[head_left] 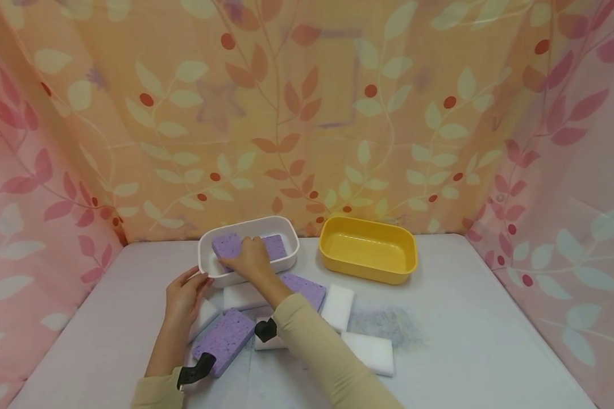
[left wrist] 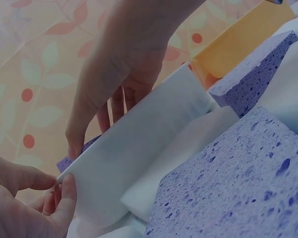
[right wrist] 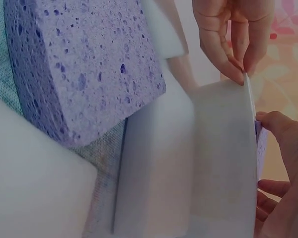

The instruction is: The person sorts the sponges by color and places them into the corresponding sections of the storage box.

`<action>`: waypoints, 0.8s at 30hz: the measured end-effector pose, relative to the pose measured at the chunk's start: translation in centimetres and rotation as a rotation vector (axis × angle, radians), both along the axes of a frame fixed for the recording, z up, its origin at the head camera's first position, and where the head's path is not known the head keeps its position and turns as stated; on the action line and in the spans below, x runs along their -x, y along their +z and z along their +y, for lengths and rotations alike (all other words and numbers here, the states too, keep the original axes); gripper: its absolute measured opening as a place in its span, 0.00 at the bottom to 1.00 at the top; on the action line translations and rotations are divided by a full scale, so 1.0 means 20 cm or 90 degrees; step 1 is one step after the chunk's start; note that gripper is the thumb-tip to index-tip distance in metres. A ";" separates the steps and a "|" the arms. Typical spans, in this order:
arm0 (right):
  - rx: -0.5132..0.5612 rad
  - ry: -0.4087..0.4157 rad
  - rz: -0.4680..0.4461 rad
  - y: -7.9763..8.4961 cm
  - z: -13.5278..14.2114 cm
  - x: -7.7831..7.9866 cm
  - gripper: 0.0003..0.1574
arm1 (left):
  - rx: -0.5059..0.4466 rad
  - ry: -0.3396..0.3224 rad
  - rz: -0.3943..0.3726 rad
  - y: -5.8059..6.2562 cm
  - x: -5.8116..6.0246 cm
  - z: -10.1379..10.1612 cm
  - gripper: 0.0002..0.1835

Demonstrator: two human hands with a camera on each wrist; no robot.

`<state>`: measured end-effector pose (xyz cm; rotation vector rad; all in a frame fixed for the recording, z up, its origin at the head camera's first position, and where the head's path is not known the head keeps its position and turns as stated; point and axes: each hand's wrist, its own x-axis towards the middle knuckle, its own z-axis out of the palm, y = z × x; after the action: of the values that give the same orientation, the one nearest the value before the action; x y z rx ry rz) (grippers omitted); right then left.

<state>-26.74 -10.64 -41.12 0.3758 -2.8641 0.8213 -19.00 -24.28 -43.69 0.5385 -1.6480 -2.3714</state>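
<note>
My left hand [head_left: 183, 298] pinches the near left rim of a white plastic tub [head_left: 290, 262] between thumb and fingers. Reaching over the near wall, my right hand [head_left: 252, 258] grips a purple sponge [head_left: 225, 245] inside the tub, at its left end. Another purple sponge [head_left: 275, 247] lies in the tub, right of the hand. In the right wrist view, the thumb and fingers of the right hand [right wrist: 288, 173] are spread along the held sponge [right wrist: 261, 148], mostly hidden behind the tub wall.
A yellow tub [head_left: 368, 250] stands to the right. In front of the tubs lie a purple sponge [head_left: 225, 341], another purple sponge [head_left: 304, 288] and several white foam blocks, such as one white block [head_left: 368, 353]. A floral curtain [head_left: 307, 113] hangs behind the table [head_left: 455, 318].
</note>
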 end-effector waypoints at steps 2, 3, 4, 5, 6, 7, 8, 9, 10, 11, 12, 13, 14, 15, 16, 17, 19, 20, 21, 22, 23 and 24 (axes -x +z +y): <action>-0.001 -0.004 0.007 -0.01 -0.01 0.00 0.41 | -0.001 -0.001 0.003 -0.01 0.00 0.00 0.32; -0.001 -0.007 0.011 -0.01 -0.01 0.00 0.41 | -0.001 0.001 0.004 -0.01 0.00 0.00 0.32; -0.002 -0.009 0.014 -0.02 -0.01 0.00 0.41 | 0.000 0.001 0.004 -0.01 0.00 0.00 0.32; -0.004 -0.011 0.017 -0.02 -0.01 0.00 0.41 | 0.001 0.002 0.004 -0.02 0.00 -0.01 0.32; -0.003 -0.011 0.019 -0.03 -0.01 0.00 0.41 | 0.005 0.001 0.005 -0.02 0.00 -0.01 0.32; 0.000 -0.013 0.020 -0.03 -0.02 0.00 0.41 | 0.007 0.003 0.006 -0.02 0.00 -0.01 0.32; 0.003 -0.013 0.019 -0.03 -0.02 0.00 0.41 | 0.010 0.004 0.006 -0.02 0.00 -0.01 0.31; 0.010 -0.012 0.019 -0.03 -0.02 0.00 0.41 | 0.012 0.005 0.006 -0.03 0.00 -0.01 0.32; 0.017 -0.010 0.017 -0.04 -0.02 0.00 0.42 | 0.015 0.003 0.006 -0.03 0.00 -0.01 0.32; 0.027 -0.008 0.014 -0.04 -0.02 0.00 0.42 | 0.015 0.003 0.006 -0.03 0.00 -0.01 0.32; 0.037 -0.006 0.011 -0.04 -0.01 -0.01 0.43 | 0.015 0.002 0.006 -0.03 0.00 -0.01 0.32; 0.046 -0.004 0.009 -0.04 -0.01 -0.01 0.44 | 0.015 0.002 0.005 -0.03 0.01 -0.01 0.32; 0.054 0.000 0.005 -0.04 -0.01 -0.01 0.44 | 0.015 0.002 0.004 -0.03 0.01 -0.01 0.32; 0.063 0.003 0.003 -0.04 -0.01 -0.01 0.45 | 0.014 0.001 0.002 -0.04 0.01 -0.01 0.32; 0.071 0.006 0.001 -0.04 0.00 -0.01 0.45 | 0.013 0.000 0.001 -0.04 0.01 -0.01 0.32; 0.078 0.009 0.000 -0.04 0.00 -0.01 0.46 | 0.012 -0.001 0.000 -0.04 0.01 -0.01 0.32; 0.094 0.019 0.000 -0.03 0.01 -0.02 0.45 | 0.011 -0.003 -0.003 -0.04 0.02 -0.02 0.33; 0.102 0.024 0.002 -0.03 0.01 -0.02 0.45 | 0.010 -0.003 -0.004 -0.04 0.02 -0.02 0.33; 0.108 0.030 0.003 -0.03 0.02 -0.02 0.44 | 0.008 -0.001 -0.007 -0.04 0.02 -0.02 0.33; 0.114 0.037 0.005 -0.03 0.02 -0.02 0.44 | 0.007 -0.002 -0.007 -0.04 0.02 -0.02 0.33; 0.118 0.044 0.008 -0.03 0.03 -0.02 0.43 | 0.007 -0.002 -0.007 -0.04 0.02 -0.02 0.33; 0.123 0.052 0.012 -0.02 0.03 -0.02 0.43 | 0.007 -0.003 -0.008 -0.04 0.02 -0.02 0.33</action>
<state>-26.24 -9.94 -41.62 0.4748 -2.7364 1.0921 -19.43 -24.68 -44.57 0.5487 -1.6677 -2.3658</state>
